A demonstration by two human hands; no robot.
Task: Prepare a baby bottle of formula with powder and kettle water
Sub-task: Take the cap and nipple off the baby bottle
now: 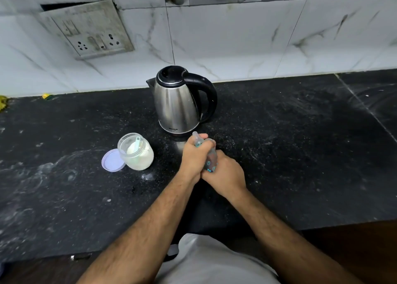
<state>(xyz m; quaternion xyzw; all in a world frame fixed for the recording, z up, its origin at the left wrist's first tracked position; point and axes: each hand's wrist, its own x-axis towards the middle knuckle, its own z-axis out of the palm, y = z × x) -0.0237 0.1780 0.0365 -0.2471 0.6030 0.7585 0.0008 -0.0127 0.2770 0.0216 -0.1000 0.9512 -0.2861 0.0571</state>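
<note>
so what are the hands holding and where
Both hold the baby bottle: left hand wraps the nipple end, right hand grips the lower body.

One stainless-steel electric kettle (178,103), just beyond the hands. One baby bottle (209,156), clasped between two hands: left hand (193,158) at the teat end, right hand (225,173) at the base. One open clear jar of white powder (136,152), left of the left hand, with one pale green scoop (137,142) inside. One lilac lid (111,161), touching the jar's far side from the hands. One wall socket plate (86,28), far beyond, up left.
</note>
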